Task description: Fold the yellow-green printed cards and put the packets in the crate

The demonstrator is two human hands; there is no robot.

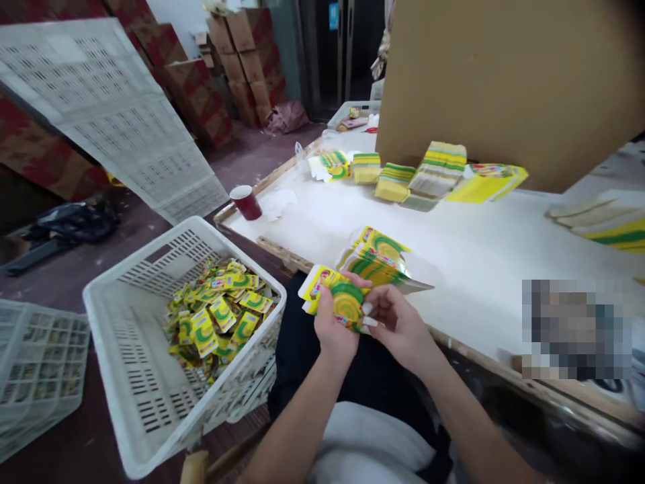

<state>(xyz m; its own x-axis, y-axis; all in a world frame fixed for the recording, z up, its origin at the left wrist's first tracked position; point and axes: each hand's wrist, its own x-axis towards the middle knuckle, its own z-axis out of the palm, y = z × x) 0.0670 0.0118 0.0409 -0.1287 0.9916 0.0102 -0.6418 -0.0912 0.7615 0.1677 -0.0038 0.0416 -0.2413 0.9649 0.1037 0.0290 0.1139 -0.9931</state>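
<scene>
A yellow and green printed carton [345,301] is held above my lap, in front of the table edge. My left hand [334,329] is wrapped round it, thumb on its printed face. At the carton's right end is my right hand [398,323], fingers bent and pinched at a small white flap. Just behind my hands, a stack of flat yellow cartons [375,252] lies on the white table [468,269]. To the left, a white plastic crate [103,323] holds a heap of small filled yellow-green packs [222,316].
A dark red mug [246,202] stands at the table's left edge. Bundles of yellow cartons [438,168] line the back, before a large cardboard sheet [494,87]. Another white crate [40,376] is at far left. Stacked brown boxes [246,60] stand behind.
</scene>
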